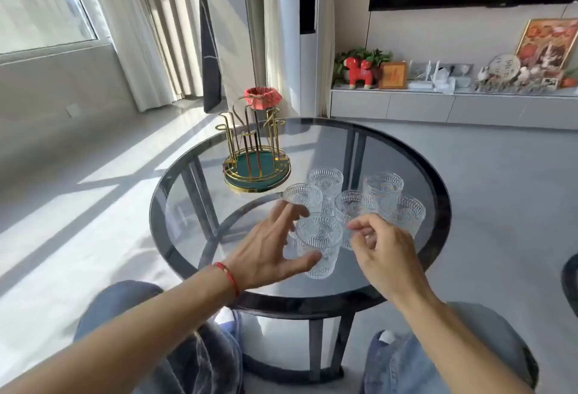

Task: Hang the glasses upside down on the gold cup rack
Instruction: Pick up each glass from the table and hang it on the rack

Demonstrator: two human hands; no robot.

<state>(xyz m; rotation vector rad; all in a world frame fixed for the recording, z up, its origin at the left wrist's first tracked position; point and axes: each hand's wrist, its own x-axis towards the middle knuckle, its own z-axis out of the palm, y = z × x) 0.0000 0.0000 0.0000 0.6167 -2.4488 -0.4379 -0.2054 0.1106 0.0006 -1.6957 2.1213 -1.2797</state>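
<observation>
Several clear ribbed glasses stand upright in a cluster on the round glass table (438, 215). The nearest glass (319, 245) sits between my hands. My left hand (269, 249) is spread around its left side, thumb under its lower edge and fingers by the rim, apparently just touching it. My right hand (381, 252) hovers at its right with fingers loosely curled and holds nothing. The gold cup rack (255, 155), with a green round base and bare wire hooks, stands at the table's far left.
A red fabric-topped item (263, 98) sits behind the rack's top. A low cabinet (453, 105) with ornaments runs along the far right wall. My knees are under the table's near edge. A dark stool edge (570, 281) shows at right.
</observation>
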